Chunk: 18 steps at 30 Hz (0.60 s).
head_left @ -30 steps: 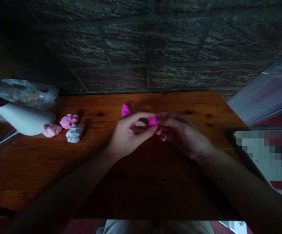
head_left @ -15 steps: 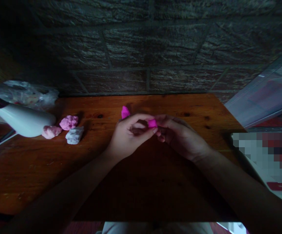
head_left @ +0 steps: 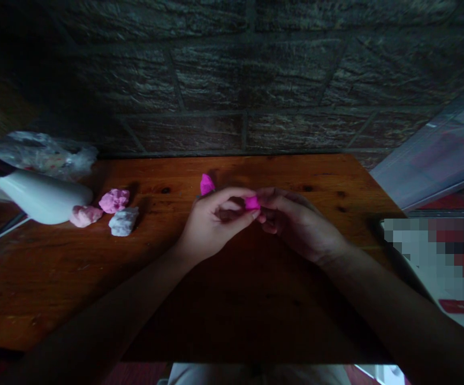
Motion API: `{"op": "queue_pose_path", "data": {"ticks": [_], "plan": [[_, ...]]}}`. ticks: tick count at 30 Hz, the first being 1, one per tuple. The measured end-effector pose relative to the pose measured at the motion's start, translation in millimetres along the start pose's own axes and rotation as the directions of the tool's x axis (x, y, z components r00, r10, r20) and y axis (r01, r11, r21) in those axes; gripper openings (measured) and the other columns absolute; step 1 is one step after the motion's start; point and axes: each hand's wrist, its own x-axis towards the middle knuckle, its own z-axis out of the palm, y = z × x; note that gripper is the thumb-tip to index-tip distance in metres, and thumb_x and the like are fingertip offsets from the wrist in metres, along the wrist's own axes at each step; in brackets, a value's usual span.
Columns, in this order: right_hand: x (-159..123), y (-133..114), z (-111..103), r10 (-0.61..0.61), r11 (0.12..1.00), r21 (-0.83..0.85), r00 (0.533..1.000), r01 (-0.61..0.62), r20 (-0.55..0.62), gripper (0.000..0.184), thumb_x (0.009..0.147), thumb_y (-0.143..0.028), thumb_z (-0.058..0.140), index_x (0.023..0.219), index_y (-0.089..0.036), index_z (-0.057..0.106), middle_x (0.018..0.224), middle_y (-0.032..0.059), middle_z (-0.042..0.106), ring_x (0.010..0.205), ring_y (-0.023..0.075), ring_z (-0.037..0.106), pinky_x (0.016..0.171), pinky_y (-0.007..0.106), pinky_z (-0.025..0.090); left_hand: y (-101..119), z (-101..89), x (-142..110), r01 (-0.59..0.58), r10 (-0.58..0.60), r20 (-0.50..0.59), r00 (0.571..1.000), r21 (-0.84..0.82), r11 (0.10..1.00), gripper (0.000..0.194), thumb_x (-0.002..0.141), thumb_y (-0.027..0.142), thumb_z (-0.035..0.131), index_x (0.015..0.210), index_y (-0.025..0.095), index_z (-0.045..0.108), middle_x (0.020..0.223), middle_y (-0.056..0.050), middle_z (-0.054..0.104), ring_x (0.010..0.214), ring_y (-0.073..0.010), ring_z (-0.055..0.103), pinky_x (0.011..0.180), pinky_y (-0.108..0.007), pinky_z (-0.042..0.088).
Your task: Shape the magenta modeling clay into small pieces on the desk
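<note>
A small bright pink piece of modelling clay (head_left: 252,203) is pinched between the fingertips of both hands, above the wooden table (head_left: 167,176). My left hand (head_left: 211,224) grips it from the left with thumb and forefinger. From the right, the fingers of my right hand (head_left: 299,222) close against it, partly hidden behind the clay and the left thumb. Another bright pink clay lump (head_left: 206,184) shows just beyond my left hand, its lower part covered by that hand.
On the left lie a pink lump (head_left: 114,200), a paler pink lump (head_left: 85,215) and a white lump (head_left: 123,221). Beside them a white bottle-shaped object (head_left: 45,197) rests near a crumpled clear plastic bag (head_left: 51,155). A dark stone-block wall (head_left: 215,75) borders the table's far edge.
Both hands keep their pinch on the small pink clay piece with hardly any movement. The view has shifted very slightly.
</note>
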Motion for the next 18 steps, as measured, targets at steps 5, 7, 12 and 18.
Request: {"op": "queue_pose_path", "data": {"ticks": [5,7,12,18], "plan": [[-0.9,-0.8,0.1,0.005,1.0,-0.012,1.0,-0.005,-0.002,0.02,0.068,-0.03,0.085,0.082,-0.019,0.074,0.073,0.0,0.066,0.064,0.0115,0.055,0.053,0.024,0.036,-1.3,0.2,0.3,-0.008,0.009,0.007,1.0,-0.012,1.0,0.023,0.085,0.019,0.079,0.107,0.016,0.071,0.088,-0.004,0.08,0.078,-0.0168,0.079,0.071,-0.023,0.064],[-0.9,-1.0,0.3,0.01,1.0,-0.011,1.0,-0.01,-0.005,0.021,0.067,-0.03,0.086,0.082,-0.019,0.074,0.072,-0.0001,0.066,0.064,0.0115,0.055,0.054,0.023,0.036,-1.1,0.2,0.3,-0.017,0.018,0.012,1.0,-0.017,1.0,0.023,0.085,0.018,0.078,0.107,0.016,0.071,0.088,-0.004,0.08,0.078,-0.0165,0.079,0.072,-0.022,0.064],[-0.6,-1.6,0.2,0.021,1.0,-0.007,1.0,-0.021,-0.017,0.021,0.067,-0.03,0.086,0.08,-0.018,0.073,0.072,0.0002,0.066,0.064,0.0115,0.055,0.054,0.023,0.037,-1.5,0.3,0.5,0.001,0.0,0.012,1.0,-0.024,1.0,0.023,0.085,0.018,0.078,0.108,0.017,0.071,0.088,-0.004,0.08,0.078,-0.0165,0.079,0.072,-0.023,0.064],[-1.1,-1.9,-0.2,0.007,1.0,0.001,1.0,-0.007,-0.024,0.024,0.065,-0.028,0.088,0.082,-0.018,0.073,0.074,-0.0006,0.068,0.067,0.0115,0.059,0.056,0.023,0.038,-5.8,0.4,1.7,-0.017,0.019,0.03,0.999,-0.062,0.998,0.026,0.086,0.018,0.076,0.111,0.016,0.071,0.087,-0.004,0.08,0.079,-0.0159,0.078,0.075,-0.024,0.064]]}}
